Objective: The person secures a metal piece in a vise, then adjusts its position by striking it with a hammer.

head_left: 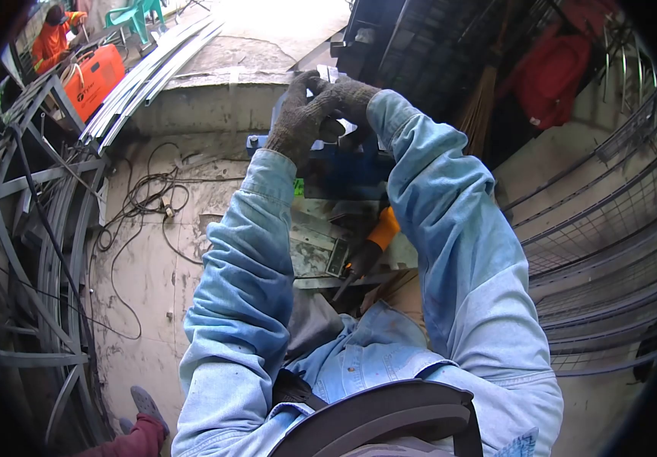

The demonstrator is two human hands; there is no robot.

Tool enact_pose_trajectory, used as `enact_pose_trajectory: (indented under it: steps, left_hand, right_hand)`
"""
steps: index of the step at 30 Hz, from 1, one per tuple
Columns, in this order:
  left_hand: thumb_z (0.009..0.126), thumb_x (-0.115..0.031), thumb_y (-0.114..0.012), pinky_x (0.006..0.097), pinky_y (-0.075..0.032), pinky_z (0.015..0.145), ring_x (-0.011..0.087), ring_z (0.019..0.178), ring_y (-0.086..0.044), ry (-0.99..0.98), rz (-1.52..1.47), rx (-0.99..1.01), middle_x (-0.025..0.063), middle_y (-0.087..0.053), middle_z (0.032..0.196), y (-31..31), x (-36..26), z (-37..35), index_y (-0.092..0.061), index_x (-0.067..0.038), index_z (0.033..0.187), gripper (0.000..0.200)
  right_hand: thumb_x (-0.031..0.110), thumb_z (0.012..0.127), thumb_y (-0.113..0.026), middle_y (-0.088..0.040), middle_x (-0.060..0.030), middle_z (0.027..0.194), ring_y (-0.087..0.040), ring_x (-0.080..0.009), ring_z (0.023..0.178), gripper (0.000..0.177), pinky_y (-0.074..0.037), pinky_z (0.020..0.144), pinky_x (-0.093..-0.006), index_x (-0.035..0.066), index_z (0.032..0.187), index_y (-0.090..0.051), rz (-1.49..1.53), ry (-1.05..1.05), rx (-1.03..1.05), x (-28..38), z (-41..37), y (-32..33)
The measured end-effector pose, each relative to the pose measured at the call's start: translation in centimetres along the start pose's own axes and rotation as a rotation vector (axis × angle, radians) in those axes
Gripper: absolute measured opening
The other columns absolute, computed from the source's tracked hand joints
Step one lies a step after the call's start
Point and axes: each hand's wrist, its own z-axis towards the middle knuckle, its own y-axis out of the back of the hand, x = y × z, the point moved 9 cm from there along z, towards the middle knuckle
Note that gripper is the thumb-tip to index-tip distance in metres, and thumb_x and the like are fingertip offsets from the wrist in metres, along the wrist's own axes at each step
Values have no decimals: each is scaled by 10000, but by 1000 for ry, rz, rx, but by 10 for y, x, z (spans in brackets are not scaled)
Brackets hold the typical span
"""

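Both my hands wear dark grey knit gloves and meet at the top middle of the view, fingertips touching. My left hand [296,120] is curled with its back toward me. My right hand [353,97] bends over it from the right. They hover just above a blue machine [338,174]; whatever lies between the fingers is hidden. My light blue denim sleeves [246,266] fill the centre. Below the hands, a tool with an orange handle [383,228] lies on a worn metal plate [315,250].
Black cables [145,199] trail over the concrete floor at left. Curved grey steel frames [35,251] stand at far left, wire mesh panels [603,228] at right. Long metal strips [153,72] lie at upper left near an orange machine [94,78]. A person in orange [52,39] is far off.
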Motion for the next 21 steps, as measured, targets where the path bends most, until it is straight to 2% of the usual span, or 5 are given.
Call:
enact_pose_trajectory:
  steps: [3, 5, 8, 10, 21]
  left_hand:
    - [873, -151, -729, 288, -551, 486, 198, 612, -694, 28, -11, 5, 168, -689, 920, 2, 9, 4, -458, -10, 1366, 580]
    - [853, -71, -690, 304, -576, 513, 199, 615, -693, 11, 28, 10, 167, -690, 931, 1, 10, 5, -468, -2, 1379, 575]
    - [818, -13, -652, 316, -602, 563, 204, 679, -704, 32, 99, -56, 171, -688, 951, 8, 14, 8, -502, 4, 1348, 552]
    - [806, -4, -644, 317, -610, 580, 213, 719, -707, 3, 119, -66, 181, -678, 988, 12, 17, 10, -509, 2, 1343, 554]
    - [825, 48, -556, 346, -596, 517, 262, 642, -687, 54, -7, -65, 248, -469, 1294, 20, 24, 2, -419, 2, 1398, 591]
  right_hand:
    - [430, 981, -565, -613, -58, 1230, -578, -267, 1129, 472, -516, 884, -545, 126, 1340, -533, 406, -358, -14, -60, -12, -25]
    - [367, 989, -552, -614, -76, 1215, -587, -233, 1106, 407, -529, 887, -470, 115, 1307, -571, 80, -135, 39, -25, -5, -10]
    - [347, 974, -564, -649, -87, 1158, -621, -223, 1035, 362, -532, 874, -408, 98, 1224, -644, -169, -479, 96, -19, -10, 9]
    - [304, 956, -588, -692, -102, 1053, -655, -223, 934, 322, -532, 856, -385, 63, 1141, -695, 350, -855, -107, -22, -33, 19]
    - [46, 908, -658, -695, -74, 967, -641, -138, 854, 205, -535, 768, -276, 16, 1105, -706, 1030, -603, -661, -39, -27, -15]
